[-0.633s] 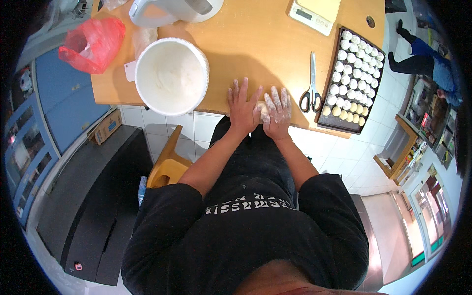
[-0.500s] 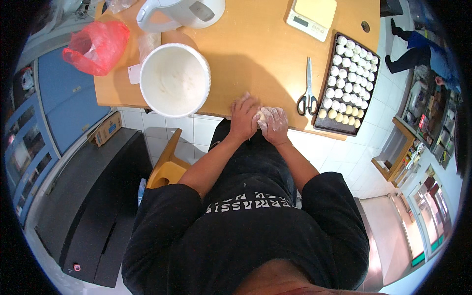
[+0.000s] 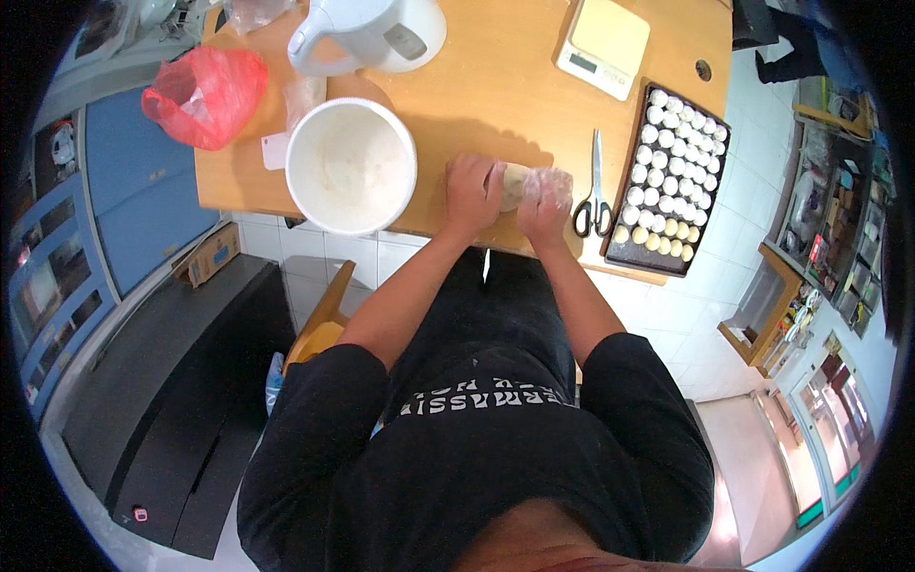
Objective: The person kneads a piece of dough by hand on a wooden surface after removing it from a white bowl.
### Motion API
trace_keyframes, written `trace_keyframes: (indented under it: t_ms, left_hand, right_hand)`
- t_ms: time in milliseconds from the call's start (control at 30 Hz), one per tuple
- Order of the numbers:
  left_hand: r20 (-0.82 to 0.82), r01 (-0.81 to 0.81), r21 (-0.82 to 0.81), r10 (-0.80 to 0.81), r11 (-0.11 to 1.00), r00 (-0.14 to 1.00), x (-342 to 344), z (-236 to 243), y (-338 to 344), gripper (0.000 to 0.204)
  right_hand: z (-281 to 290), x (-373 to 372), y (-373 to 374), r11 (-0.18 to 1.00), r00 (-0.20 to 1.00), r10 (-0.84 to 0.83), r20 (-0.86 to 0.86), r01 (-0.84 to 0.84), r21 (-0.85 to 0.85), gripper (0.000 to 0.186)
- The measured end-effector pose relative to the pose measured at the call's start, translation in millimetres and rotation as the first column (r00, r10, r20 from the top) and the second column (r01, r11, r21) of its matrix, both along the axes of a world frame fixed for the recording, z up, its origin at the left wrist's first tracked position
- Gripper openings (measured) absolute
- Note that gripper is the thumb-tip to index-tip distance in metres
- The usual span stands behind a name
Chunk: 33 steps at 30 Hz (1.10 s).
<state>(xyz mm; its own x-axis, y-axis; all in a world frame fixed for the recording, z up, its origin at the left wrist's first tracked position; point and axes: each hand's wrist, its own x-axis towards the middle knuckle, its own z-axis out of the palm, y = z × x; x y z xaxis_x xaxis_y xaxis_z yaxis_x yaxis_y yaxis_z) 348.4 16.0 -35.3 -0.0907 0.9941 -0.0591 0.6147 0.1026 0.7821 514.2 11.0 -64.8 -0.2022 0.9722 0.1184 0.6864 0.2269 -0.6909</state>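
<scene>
A pale, cream-coloured lump of dough (image 3: 514,187) lies between my two hands, just over the near edge of the table. Curled against its left side is my left hand (image 3: 473,194). My right hand (image 3: 547,203), its fingers whitened with flour and slightly blurred, closes on the right side. Part of the dough is hidden by the fingers. Just right of my right hand rest black-handled scissors (image 3: 596,191), blades pointing away. Farther right, a black tray (image 3: 658,257) carries rows of floured white balls and several yellower ones at its near end.
Left of my hands, a white tub (image 3: 294,186) stands at the table edge. Behind it are a white kettle-like jug (image 3: 370,38) and a red plastic bag (image 3: 205,100). A kitchen scale (image 3: 600,48) sits at the back right. A yellow stool (image 3: 324,319) is below the table.
Both hands have moved forward onto the table and slightly apart, with more of the dough showing between them. At the far right, the other person has shifted partly out of view.
</scene>
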Motion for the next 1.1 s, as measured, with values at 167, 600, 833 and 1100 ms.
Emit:
trace_keyframes:
  t_ms: [167, 600, 833, 1100]
  left_hand:
    - [-0.175, -0.286, 0.078, 0.295, 0.955, 0.939, 27.0, -26.3, -0.5, 0.039]
    - [-0.473, -0.214, -0.054, 0.164, 0.975, 0.866, 17.6, -35.4, 30.3, 0.065]
    - [-0.529, -0.272, -0.135, 0.163, 0.953, 0.833, 14.6, -33.0, 66.2, 0.066]
    - [-0.502, -0.274, -0.132, 0.174, 0.953, 0.847, 5.8, -33.5, 101.0, 0.062]
  right_hand:
    - [-9.8, -33.9, 16.8, 0.978, 0.978, -0.207, -0.006, 0.207, 0.031, 0.046]
    - [-12.6, -36.9, 49.2, 0.976, 0.930, -0.182, 0.320, 0.210, -0.053, 0.070]
    - [-12.4, -42.7, 86.8, 0.970, 0.919, -0.178, 0.351, 0.223, -0.092, 0.071]
    - [-16.3, -48.8, 120.8, 0.970, 0.905, -0.176, 0.388, 0.227, -0.087, 0.069]
